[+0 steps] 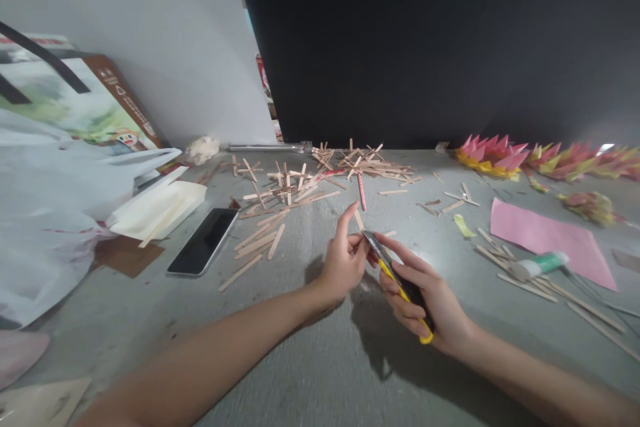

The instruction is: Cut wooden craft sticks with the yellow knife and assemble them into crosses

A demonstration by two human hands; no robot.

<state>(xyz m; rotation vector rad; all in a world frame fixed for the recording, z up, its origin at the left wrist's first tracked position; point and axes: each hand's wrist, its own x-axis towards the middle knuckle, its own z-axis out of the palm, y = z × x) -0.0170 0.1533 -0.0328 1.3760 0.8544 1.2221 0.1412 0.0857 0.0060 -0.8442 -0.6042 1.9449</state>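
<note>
Near the middle of the grey table, my left hand (345,260) pinches a wooden stick (359,221), which points up and away from me. A yellow and black utility knife (406,290) is wrapped in my right hand (425,290). Its blade end meets the stick close to my left fingertips. The two hands are nearly touching, and the lower end of the stick is hidden by the fingers. Beyond them lies a heap of wooden sticks (370,165), several crossed over each other, with a red patterned strip (361,192) at its near side.
Left are a phone (205,242), a pale tray (167,210) and a white plastic bag (50,213). Right are pink paper (547,237), a glue tube (540,265), loose sticks and pink-yellow folded paper pieces (493,157). A black panel (440,47) stands behind.
</note>
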